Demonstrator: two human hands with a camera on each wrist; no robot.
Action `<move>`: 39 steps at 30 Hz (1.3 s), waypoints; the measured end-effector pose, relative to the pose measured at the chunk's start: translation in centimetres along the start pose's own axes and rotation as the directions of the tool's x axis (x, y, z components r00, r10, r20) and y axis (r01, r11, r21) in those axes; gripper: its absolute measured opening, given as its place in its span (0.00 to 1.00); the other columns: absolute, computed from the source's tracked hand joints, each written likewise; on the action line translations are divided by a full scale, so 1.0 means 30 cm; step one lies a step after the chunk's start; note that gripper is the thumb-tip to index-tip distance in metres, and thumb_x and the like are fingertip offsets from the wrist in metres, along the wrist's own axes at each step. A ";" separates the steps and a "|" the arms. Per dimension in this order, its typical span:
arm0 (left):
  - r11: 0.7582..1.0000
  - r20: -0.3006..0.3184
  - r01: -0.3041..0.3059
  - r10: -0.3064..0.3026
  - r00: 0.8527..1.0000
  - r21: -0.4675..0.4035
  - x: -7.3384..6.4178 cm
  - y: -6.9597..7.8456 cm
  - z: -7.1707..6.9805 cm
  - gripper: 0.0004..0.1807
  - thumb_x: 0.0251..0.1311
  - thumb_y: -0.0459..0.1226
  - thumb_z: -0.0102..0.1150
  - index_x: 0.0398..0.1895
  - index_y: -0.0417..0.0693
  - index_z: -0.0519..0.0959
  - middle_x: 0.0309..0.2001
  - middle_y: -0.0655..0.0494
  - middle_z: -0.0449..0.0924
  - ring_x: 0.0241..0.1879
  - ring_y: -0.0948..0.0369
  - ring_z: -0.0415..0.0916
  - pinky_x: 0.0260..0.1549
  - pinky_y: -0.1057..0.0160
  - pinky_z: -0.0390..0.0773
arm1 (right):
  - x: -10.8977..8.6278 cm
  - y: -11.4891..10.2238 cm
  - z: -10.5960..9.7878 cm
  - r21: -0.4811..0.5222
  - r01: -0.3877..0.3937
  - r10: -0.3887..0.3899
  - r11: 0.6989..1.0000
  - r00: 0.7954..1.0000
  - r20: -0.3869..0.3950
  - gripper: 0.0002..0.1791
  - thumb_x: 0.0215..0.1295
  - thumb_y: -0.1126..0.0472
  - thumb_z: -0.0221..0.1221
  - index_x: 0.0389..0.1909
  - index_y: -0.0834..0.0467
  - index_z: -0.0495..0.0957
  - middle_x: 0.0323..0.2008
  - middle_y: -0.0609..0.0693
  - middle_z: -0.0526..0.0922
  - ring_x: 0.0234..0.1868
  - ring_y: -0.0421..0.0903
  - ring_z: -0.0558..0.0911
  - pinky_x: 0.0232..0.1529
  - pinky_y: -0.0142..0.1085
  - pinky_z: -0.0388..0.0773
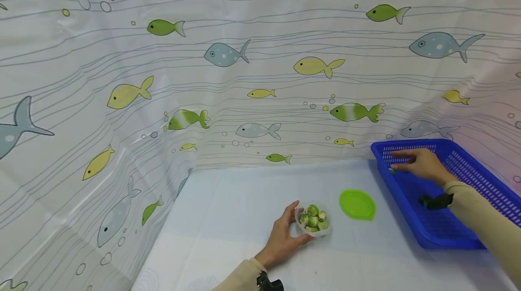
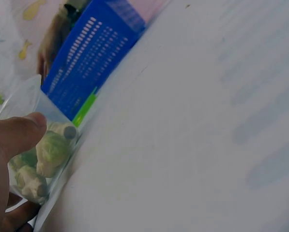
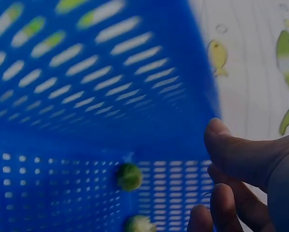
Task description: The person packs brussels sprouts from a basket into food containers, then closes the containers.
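A small clear plastic container holds several Brussels sprouts. My left hand grips it on the white table, the thumb on one side and the fingers round the other. In the left wrist view, more sprouts show through the see-through wall below my thumb. Over the far left part of the blue basket hovers my right hand, thumb and fingers apart with nothing between them. Below it, two sprouts lie in the basket in the right wrist view, one whole sprout and one cut off by the frame edge.
A bright green lid lies flat between the container and the basket. Tall perforated walls surround the basket's inside. Behind the table hangs a white curtain printed with fish.
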State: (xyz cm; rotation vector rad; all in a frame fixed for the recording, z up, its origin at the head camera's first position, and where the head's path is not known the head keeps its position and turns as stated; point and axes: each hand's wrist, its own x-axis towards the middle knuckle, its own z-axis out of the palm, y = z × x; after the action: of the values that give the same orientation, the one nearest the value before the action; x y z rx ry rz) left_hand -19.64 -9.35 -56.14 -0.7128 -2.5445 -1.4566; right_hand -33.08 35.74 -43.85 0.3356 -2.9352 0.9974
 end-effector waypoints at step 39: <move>1.000 -0.005 -0.016 0.015 1.000 -0.008 0.001 -0.007 0.004 0.53 0.58 0.44 0.79 0.82 0.42 0.58 0.70 0.44 0.78 0.66 0.53 0.80 0.68 0.54 0.77 | 0.067 0.149 0.114 -0.065 0.072 -0.070 0.995 0.997 0.042 0.23 0.65 0.68 0.68 0.59 0.74 0.81 0.54 0.74 0.85 0.51 0.72 0.86 0.46 0.58 0.87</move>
State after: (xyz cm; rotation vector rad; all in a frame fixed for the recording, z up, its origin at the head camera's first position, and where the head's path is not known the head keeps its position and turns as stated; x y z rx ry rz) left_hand -19.75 -9.34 -56.36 -0.7273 -2.5252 -1.4626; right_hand -35.81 36.73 -49.05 0.4587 -2.9598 0.8927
